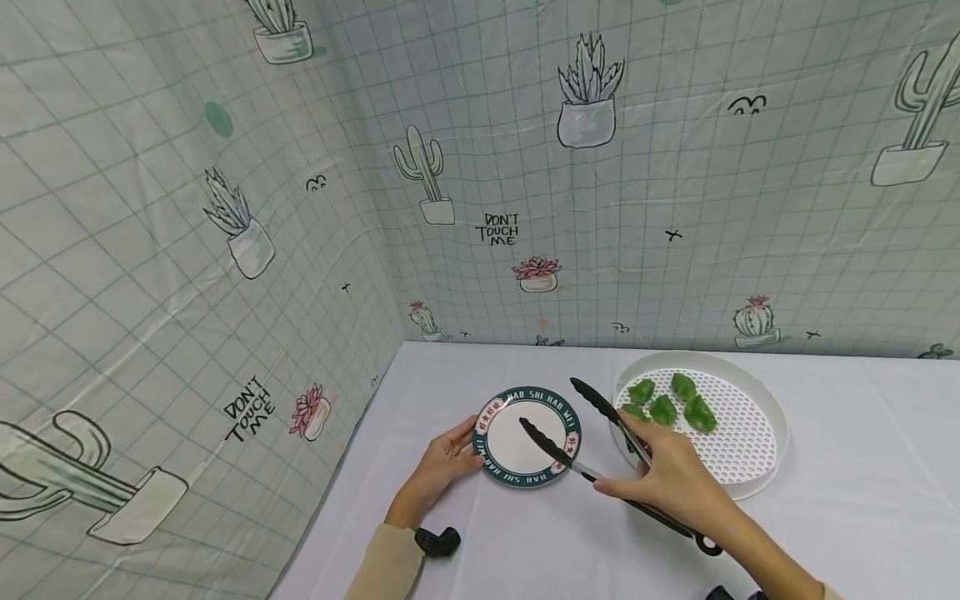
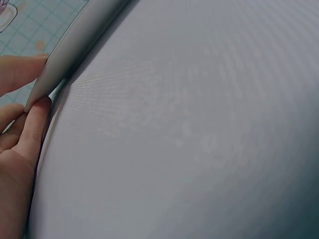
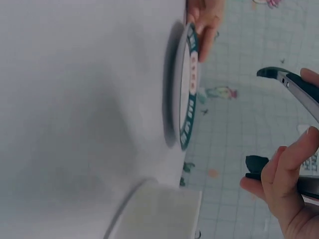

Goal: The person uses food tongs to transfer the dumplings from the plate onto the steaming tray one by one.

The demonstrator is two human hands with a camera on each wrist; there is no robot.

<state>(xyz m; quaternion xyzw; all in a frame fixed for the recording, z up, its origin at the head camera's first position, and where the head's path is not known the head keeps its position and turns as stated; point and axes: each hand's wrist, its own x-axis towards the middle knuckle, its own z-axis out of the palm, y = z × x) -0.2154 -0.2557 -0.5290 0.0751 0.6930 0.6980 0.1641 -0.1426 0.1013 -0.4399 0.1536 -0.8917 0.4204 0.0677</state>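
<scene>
A round plate (image 1: 512, 446) with a white middle and a dark green lettered rim is in the head view. My left hand (image 1: 442, 467) pinches its left edge; in the left wrist view the thumb and fingers (image 2: 36, 127) lie on either side of the rim. Black-tipped tongs (image 1: 546, 443) are in the grip of my right hand (image 1: 686, 475), their arms spread with nothing between the tips. One tip is over the plate, the other between plate and tray. Several green leaves (image 1: 700, 414) lie in a white perforated tray (image 1: 750, 446), partly hidden by the right hand.
A white cloth covers the table (image 1: 525, 542). Behind and at the left hangs a checked curtain (image 1: 480, 150) printed with potted cacti. The tray stands right of the plate, and its wall (image 3: 159, 211) shows low in the right wrist view.
</scene>
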